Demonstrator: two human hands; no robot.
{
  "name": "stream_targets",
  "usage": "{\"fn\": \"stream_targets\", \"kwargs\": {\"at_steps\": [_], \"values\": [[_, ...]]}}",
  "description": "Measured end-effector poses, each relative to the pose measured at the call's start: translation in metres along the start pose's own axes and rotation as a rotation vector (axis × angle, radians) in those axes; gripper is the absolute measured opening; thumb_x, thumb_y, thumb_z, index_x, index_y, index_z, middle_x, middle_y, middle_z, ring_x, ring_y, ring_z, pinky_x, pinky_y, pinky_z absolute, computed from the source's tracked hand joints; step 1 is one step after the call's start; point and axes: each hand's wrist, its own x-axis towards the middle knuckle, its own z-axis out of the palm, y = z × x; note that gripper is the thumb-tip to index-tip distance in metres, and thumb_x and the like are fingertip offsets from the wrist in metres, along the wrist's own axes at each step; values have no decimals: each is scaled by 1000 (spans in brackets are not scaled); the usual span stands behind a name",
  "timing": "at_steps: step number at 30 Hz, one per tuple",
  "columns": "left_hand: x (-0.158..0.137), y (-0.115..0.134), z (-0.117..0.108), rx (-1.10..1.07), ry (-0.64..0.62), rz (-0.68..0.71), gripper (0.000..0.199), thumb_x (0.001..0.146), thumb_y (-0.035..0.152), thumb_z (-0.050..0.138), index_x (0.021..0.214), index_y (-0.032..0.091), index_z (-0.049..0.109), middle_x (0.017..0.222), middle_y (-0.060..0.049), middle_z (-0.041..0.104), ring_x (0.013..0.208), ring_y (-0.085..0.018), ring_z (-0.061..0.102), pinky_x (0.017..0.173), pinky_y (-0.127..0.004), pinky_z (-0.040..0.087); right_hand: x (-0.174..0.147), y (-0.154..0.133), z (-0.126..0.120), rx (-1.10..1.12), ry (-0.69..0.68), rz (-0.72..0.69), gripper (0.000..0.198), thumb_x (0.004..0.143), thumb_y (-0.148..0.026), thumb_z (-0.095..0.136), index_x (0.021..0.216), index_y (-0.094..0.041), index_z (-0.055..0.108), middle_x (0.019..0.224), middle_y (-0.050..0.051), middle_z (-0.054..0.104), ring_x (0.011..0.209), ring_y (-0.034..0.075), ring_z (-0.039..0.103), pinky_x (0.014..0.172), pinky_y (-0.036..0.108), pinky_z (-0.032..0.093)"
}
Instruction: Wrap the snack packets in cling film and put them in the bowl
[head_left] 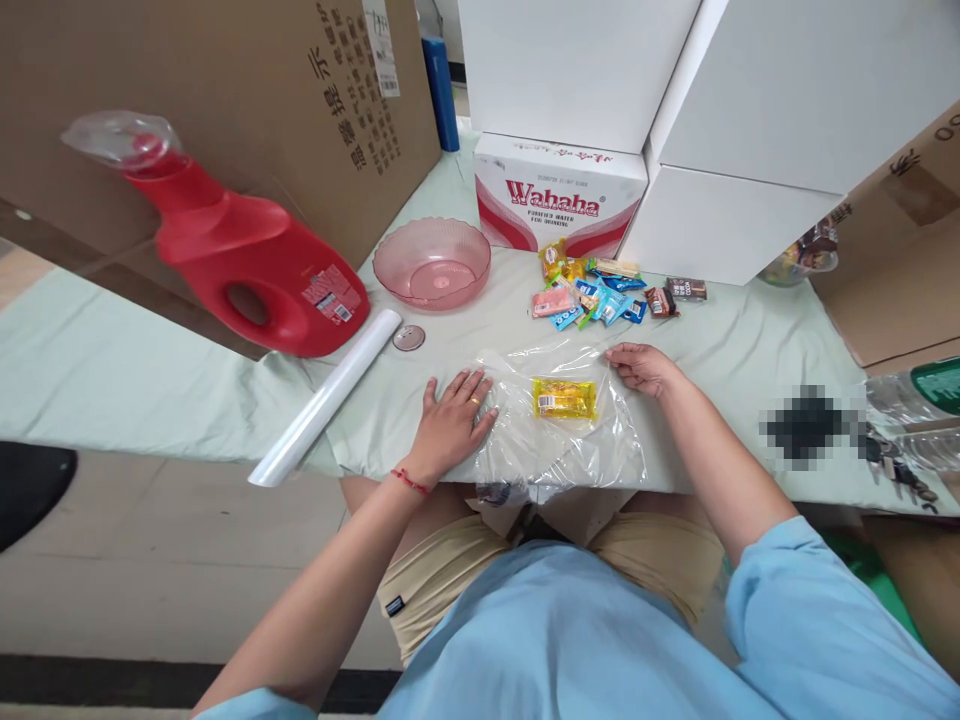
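A sheet of clear plastic wrap [517, 450] lies spread on the cloth-covered table in front of me, its near edge hanging slightly over the table edge. On it rests a yellow-wrapped snack [564, 399]. My left hand [454, 415] lies flat with fingers spread, its fingertips at the left edge of the wrap. At the far right corner of the wrap, my right hand [641, 368] pinches the film between thumb and fingers. Beyond the wrap sits a pile of small packaged snacks [592, 295] in several colours.
A pink bowl [433, 265] stands behind my left hand, with a round lid-like disc [409, 338] nearby. A roll of plastic film [326, 400] lies at the left, beside a large red jug [262, 265]. White boxes [559, 195] line the back; keys [900, 470] lie right.
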Motion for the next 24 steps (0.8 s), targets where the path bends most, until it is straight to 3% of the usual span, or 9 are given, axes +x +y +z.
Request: {"fn": "stream_targets", "kwargs": {"at_steps": [5, 12, 18, 24], "values": [[0, 1, -1, 32, -13, -8, 56, 107, 47, 40, 160, 31, 48, 169, -9, 43, 159, -32, 36, 130, -68, 12, 1, 1, -5, 9, 11, -52, 32, 84, -23, 86, 82, -19, 55, 74, 2, 73, 39, 1, 25, 36, 16, 15], [1, 2, 0, 24, -14, -9, 56, 107, 46, 38, 161, 33, 46, 170, -6, 42, 159, -32, 35, 130, -68, 11, 4, 11, -6, -56, 111, -64, 29, 90, -24, 81, 80, -19, 54, 61, -3, 63, 36, 2, 25, 35, 18, 13], [1, 1, 2, 22, -12, -16, 57, 107, 47, 37, 162, 31, 45, 171, -7, 41, 159, -31, 35, 129, -70, 9, 2, 12, -7, -86, 124, -55, 24, 95, -31, 75, 84, -19, 58, 64, 2, 70, 35, 3, 21, 35, 19, 10], [1, 2, 1, 36, -34, -15, 62, 107, 51, 37, 164, 30, 41, 172, -8, 37, 160, -34, 32, 128, -73, 6, -6, 14, -22, -90, -16, -32, 26, 78, -25, 88, 88, -15, 66, 73, 6, 75, 39, 3, 24, 36, 20, 13]]}}
